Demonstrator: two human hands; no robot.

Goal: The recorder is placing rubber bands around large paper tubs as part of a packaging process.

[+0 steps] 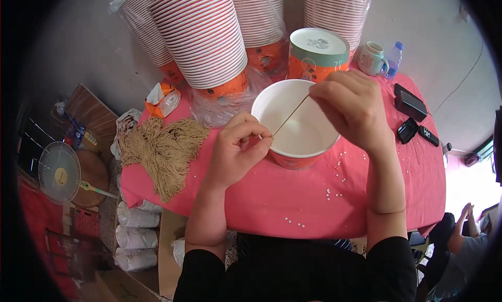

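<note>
A thin brown cord (291,116) is stretched slantwise over the open paper bucket (298,162), which is white inside and orange-red outside. My left hand (238,150) pinches the cord's lower end between thumb and fingers, just beside the bucket's near left rim. Higher up, my right hand (355,106) grips the other end, above the bucket's right side. A heap of similar tan cords (163,150) lies on the table to the left of my left hand.
Tall stacks of nested paper buckets (201,38) stand at the back, near a lidded bucket (319,51). Small white round bits (334,193) dot the pink tablecloth (272,208). At right are a mug (372,59), a bottle (394,59) and a black case (410,103). Another person (465,255) sits beyond.
</note>
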